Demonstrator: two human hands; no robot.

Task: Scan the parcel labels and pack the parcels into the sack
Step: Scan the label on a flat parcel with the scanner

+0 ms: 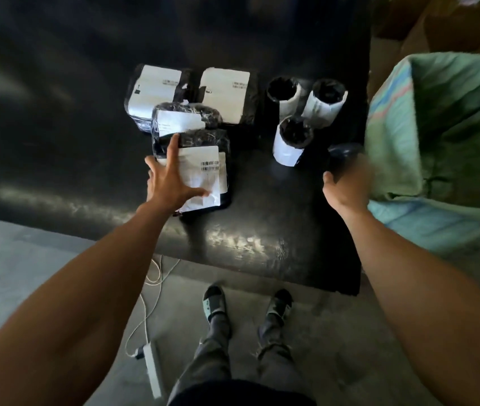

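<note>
A flat black parcel with a white barcode label lies nearest me on the black table. My left hand rests spread on its left side, fingers apart. Behind it lie a smaller wrapped parcel and two flat labelled parcels. Three upright cylindrical parcels stand to the right. My right hand, blurred, is closed around a dark scanner beside the cylinders. The green woven sack stands open at the right of the table.
Cardboard boxes sit behind the sack at the top right. On the concrete floor below the table lie a white cable and a power strip. My feet stand close to the table's front edge.
</note>
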